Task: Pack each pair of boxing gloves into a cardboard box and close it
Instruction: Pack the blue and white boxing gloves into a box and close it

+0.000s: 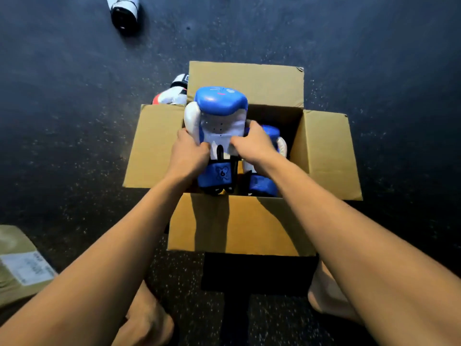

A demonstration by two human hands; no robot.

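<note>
An open cardboard box [237, 223] stands on the dark floor with all its flaps spread out. A blue and white boxing glove [219, 116] sits over the left half of the opening, its padded end pointing away from me and rising above the rim. My left hand [190, 152] grips its left side and my right hand [252, 143] grips its right side at the palm. A second blue and white glove [264, 183] lies lower in the right half of the box, partly hidden by my right wrist.
A white, red and black glove [174, 92] lies on the floor behind the box's left flap. Another white and black glove [124, 13] lies at the top left. A taped cardboard box [20, 265] with a label sits at the lower left. My bare feet are below the box.
</note>
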